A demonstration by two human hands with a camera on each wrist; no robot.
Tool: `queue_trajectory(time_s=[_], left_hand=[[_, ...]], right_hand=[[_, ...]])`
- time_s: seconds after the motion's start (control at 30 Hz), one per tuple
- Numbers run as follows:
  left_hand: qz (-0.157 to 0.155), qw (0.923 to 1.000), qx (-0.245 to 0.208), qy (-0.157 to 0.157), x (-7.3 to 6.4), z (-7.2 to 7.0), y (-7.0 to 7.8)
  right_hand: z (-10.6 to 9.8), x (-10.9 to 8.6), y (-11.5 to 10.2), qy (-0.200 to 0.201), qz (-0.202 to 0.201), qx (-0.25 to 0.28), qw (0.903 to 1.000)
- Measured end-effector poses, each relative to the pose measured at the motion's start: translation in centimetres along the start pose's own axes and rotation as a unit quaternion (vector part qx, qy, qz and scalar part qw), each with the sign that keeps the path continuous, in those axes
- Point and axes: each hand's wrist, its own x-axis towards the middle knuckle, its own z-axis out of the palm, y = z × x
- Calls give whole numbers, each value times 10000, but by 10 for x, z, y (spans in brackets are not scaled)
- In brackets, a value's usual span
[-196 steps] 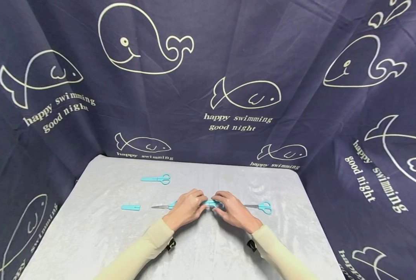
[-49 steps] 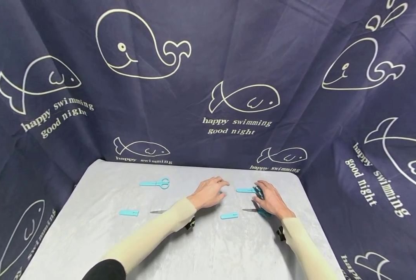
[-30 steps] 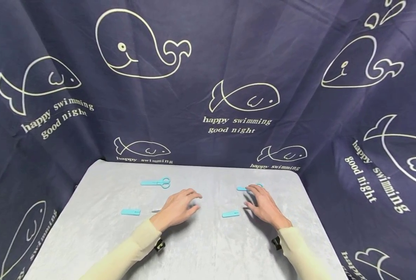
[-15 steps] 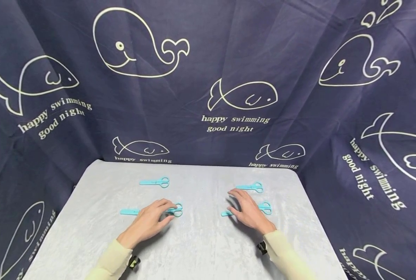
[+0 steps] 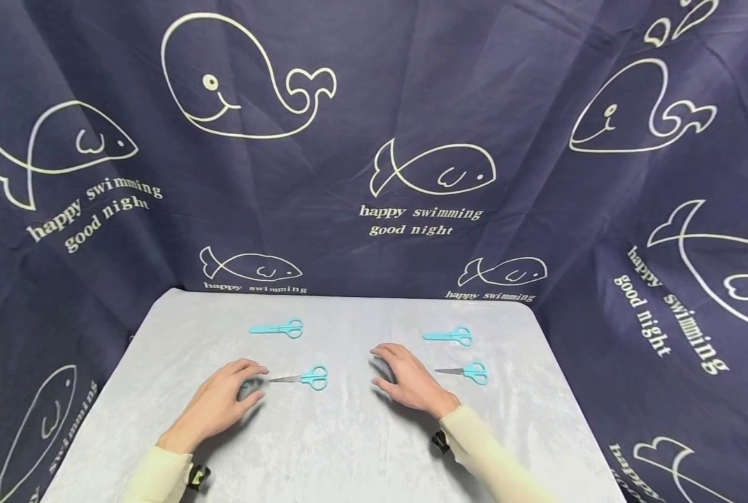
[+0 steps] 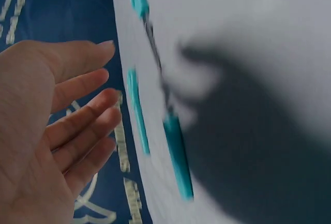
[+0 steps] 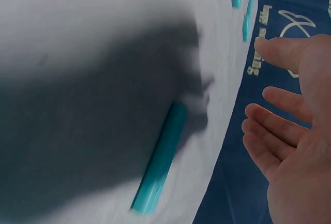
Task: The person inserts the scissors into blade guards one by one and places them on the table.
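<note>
My left hand (image 5: 219, 398) hovers with loosely bent fingers at the left turquoise sheath (image 6: 178, 157), mostly hidden by it in the head view. Bare-bladed scissors (image 5: 314, 378) with turquoise handles lie just right of that hand, blade pointing left toward the sheath. My right hand (image 5: 412, 381) holds nothing, its fingers apart above the table. It hides a second turquoise sheath in the head view; the right wrist view shows this sheath (image 7: 160, 157) flat on the cloth. More unsheathed scissors (image 5: 475, 372) lie to the right of that hand.
Sheathed turquoise scissors (image 5: 292, 328) lie at the back left, and another sheathed pair (image 5: 462, 336) at the back right. The table (image 5: 361, 447) wears a pale grey cloth. Dark blue curtains (image 5: 342, 181) with white fish surround its back and sides.
Earlier both hands gripped turquoise scissors mid-table; that pair now lies sheathed at the back right. In the last half second both hands have moved left, uncovering the bare blades of both front scissors.
</note>
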Motion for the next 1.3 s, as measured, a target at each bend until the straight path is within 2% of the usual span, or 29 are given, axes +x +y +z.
queue_trajectory(time_s=[0.2,0.33,0.47,0.67,0.9,1.17,1.3], left_hand=[[-360,9993,109,36,-12,-14,-26],[-473,9988,145,45,-14,-20,-34],[-529,9984,170,42,-13,-24,-34],[-431,9987,249,116,-14,-25,-30],[-510,9985,192,-34,-13,-23,-32],[-285,9992,278,19,-4,-26,-33],[-275,9991,279,-170,-4,-27,-31]], right_hand=[[13,20,-19,-322,-184,-57,9993],[21,31,-25,-424,-325,-125,9985],[27,39,-26,-467,-495,-114,9976],[30,43,-29,-642,-450,-59,9969],[30,52,-36,-604,-731,-169,9954],[36,64,-46,-634,-741,-253,9949],[42,66,-52,-665,-863,-372,9933]])
